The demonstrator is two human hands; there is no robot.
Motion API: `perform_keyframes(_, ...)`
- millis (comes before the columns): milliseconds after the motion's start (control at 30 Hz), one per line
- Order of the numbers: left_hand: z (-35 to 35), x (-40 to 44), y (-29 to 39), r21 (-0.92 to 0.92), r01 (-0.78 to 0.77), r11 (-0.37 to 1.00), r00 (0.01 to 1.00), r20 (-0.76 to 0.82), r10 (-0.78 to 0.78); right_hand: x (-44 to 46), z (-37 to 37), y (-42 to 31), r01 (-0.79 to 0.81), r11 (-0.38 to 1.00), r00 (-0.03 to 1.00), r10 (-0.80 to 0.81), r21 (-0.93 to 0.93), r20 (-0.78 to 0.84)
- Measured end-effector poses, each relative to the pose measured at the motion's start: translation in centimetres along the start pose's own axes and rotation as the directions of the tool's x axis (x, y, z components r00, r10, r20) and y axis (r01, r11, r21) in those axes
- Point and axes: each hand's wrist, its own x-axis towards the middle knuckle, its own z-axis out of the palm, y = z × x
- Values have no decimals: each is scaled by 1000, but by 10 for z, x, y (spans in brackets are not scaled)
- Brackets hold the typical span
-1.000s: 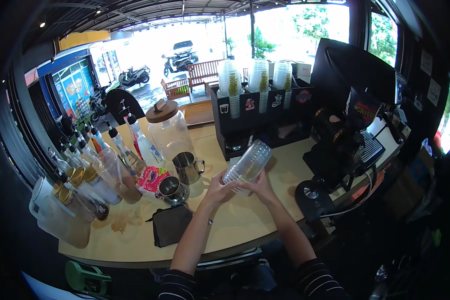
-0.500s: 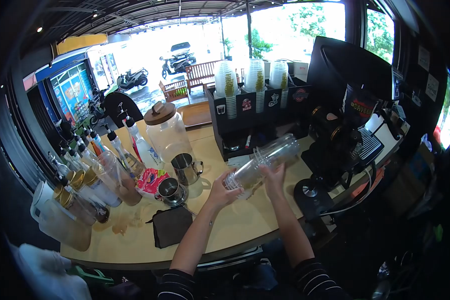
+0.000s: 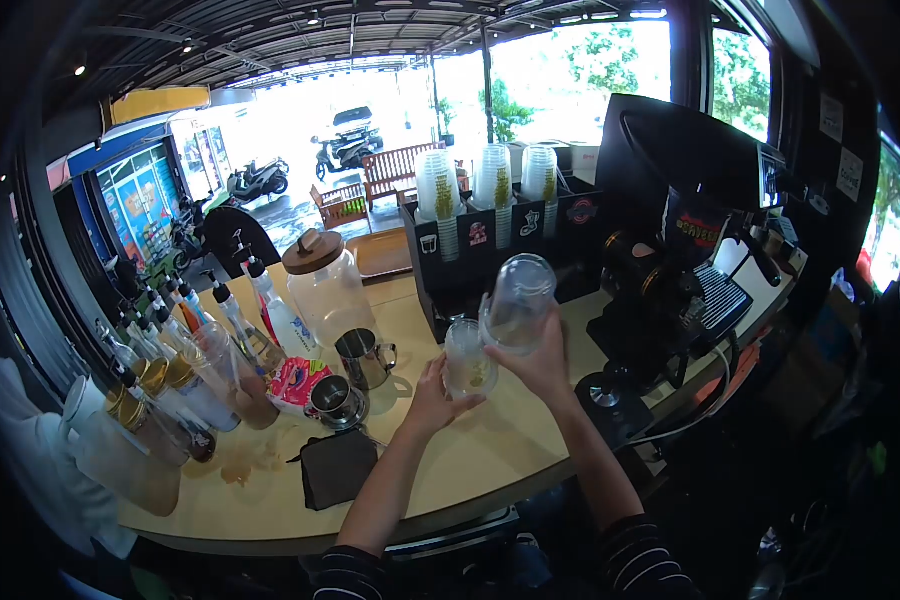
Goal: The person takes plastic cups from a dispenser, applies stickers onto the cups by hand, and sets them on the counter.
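Note:
A clear plastic cup with yellow print point(image 3: 467, 350) stands upright in the fingers of my left hand point(image 3: 434, 402), just above the counter. My right hand point(image 3: 540, 365) grips a stack of clear plastic cups point(image 3: 523, 290) with its base tilted up, beside and slightly above the first cup. How many cups are nested in the stack cannot be made out. Left of my hands stand a steel pitcher point(image 3: 364, 358) with a handle and a smaller steel cup point(image 3: 336, 402). A folded dark cloth point(image 3: 337, 470) lies near my left forearm.
Tall cup stacks point(image 3: 438, 185) rise from a black organizer point(image 3: 470, 270) at the back. A coffee machine point(image 3: 680, 170) and grinder occupy the right. Along the left are pump bottles point(image 3: 255, 325), a lidded glass jar point(image 3: 330, 290) and a plastic jug point(image 3: 120, 465).
The long, slanted cup stack that both hands held is now parted: one printed cup is in my left hand, the rest in my right. My view has shifted slightly.

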Motion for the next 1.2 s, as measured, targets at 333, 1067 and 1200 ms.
perform_keyframes(333,-27,-1,126,-258,-383,887,899,-325,294,10,-16,-66,542,676,840,-430,-500,330)
perform_keyframes(1067,-50,-23,126,-24,-274,962,961,-40,272,4,-26,-73,-388,828,865,175,405,471)
perform_keyframes(1200,-46,-17,111,-216,-231,949,969,-134,206,-2,-22,-76,-322,850,894,129,416,428)
